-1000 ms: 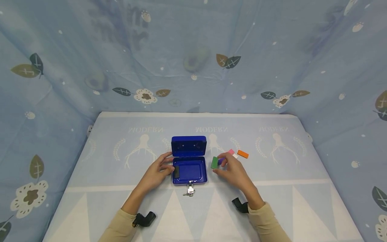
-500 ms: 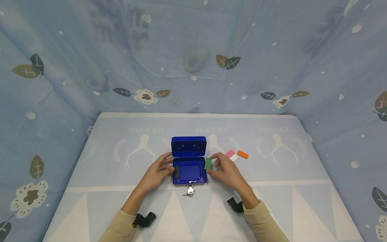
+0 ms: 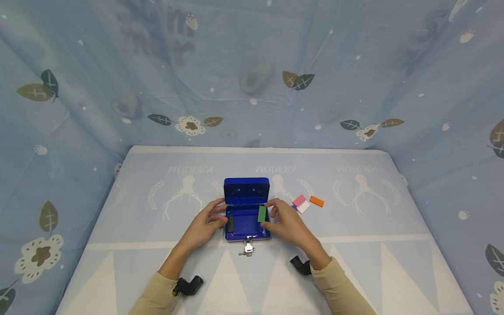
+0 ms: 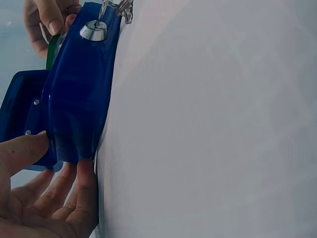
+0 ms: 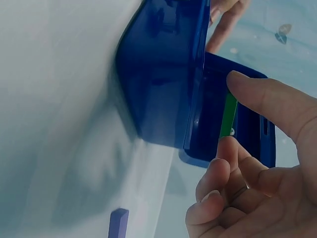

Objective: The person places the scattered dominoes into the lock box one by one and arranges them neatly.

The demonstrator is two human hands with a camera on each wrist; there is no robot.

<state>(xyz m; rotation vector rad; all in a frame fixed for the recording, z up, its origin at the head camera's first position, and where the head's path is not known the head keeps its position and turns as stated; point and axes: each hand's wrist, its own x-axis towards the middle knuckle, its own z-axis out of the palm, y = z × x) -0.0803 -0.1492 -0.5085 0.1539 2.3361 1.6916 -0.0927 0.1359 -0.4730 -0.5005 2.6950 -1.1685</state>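
Observation:
A blue metal cash box [image 3: 246, 224] stands on the table with its lid [image 3: 246, 190] raised. My left hand [image 3: 204, 225] holds the box's left side; in the left wrist view the thumb lies at the rim and the fingers rest against the outer wall. Over the right part of the box, my right hand [image 3: 287, 223] pinches a green block [image 3: 262, 214] between thumb and fingertips. A black block [image 3: 230, 224] lies inside along the left wall. On the front, a silver lock [image 4: 94, 30] has keys hanging from it.
To the right of the box lie a pink block [image 3: 299, 200], a white block [image 3: 303, 207] and an orange block [image 3: 316, 201]. A purple block [image 5: 118, 223], partly covered in the head view, is beside them. Patterned blue cloth [image 3: 252, 87] hangs behind the table.
My right hand has carried the green block leftward, from beside the loose blocks to over the box. More of the pink and white blocks now shows. My left hand stays in place.

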